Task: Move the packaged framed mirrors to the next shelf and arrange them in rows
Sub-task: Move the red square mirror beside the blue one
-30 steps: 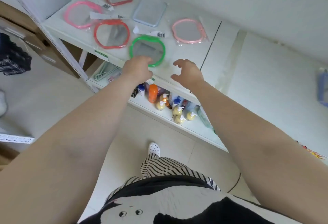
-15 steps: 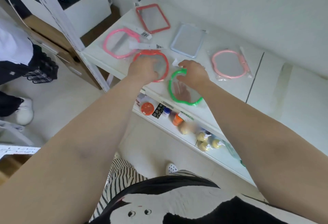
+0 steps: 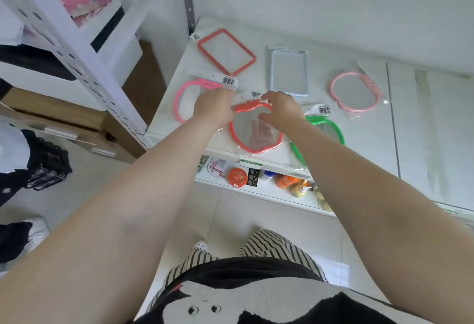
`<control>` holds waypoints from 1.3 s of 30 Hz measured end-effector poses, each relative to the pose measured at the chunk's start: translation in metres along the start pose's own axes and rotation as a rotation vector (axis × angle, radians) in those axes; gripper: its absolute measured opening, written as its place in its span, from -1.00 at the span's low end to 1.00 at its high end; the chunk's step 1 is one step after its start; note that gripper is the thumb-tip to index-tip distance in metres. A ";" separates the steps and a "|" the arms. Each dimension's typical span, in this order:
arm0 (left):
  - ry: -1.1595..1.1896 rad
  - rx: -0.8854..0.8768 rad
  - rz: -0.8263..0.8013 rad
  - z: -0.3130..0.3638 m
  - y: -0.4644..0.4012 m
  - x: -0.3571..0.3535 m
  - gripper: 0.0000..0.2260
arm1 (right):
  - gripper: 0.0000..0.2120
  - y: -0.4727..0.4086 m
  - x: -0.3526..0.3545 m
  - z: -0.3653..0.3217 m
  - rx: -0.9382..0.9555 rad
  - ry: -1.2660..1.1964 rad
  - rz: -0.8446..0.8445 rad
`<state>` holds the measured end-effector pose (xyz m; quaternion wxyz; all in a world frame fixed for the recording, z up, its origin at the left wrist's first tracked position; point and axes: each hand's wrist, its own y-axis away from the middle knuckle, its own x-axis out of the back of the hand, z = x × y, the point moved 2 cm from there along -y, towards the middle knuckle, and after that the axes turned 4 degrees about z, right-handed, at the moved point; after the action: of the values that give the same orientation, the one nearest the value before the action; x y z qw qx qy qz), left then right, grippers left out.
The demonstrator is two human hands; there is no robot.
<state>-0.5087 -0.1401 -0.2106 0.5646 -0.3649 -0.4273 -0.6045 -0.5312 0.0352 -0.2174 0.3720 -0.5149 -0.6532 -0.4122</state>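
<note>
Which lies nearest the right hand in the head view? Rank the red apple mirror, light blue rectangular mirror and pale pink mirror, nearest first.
1. Red apple mirror, right under the right hand.
2. Light blue rectangular mirror, just behind it.
3. Pale pink mirror, farther right.

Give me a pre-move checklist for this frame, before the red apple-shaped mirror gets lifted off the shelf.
1. Both hands at the red apple-shaped mirror: ok. The left hand and right hand sit at its top edge.
2. Firm hold on the packet: cannot tell. The fingertips are hidden behind the hands.
3. Mirror fully on the shelf: not ok. Its near edge reaches or overhangs the front lip.
4. Green mirror clear of the red one: cannot tell. The right forearm covers the gap.
5. Pink mirror clear of the left hand: cannot tell. The hand overlaps it in view.
6. Bare shelf to the right for placing: ok.
</note>
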 end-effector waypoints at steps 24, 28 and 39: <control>0.012 0.280 -0.072 -0.032 -0.155 -0.046 -0.50 | -0.64 -0.201 -0.028 -0.038 -0.100 0.042 -0.116; 0.156 0.344 -0.026 -0.029 -0.160 -0.053 -0.51 | -0.64 -0.207 -0.032 -0.040 -0.134 -0.013 -0.065; 0.787 0.558 0.279 -0.030 -0.161 -0.030 -0.72 | -0.55 -0.184 -0.036 -0.030 -0.378 -0.333 0.007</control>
<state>-0.6644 -0.1573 -0.2661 0.8344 0.0021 -0.2746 -0.4779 -0.7027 -0.0292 -0.2671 0.1578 -0.6381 -0.6151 -0.4354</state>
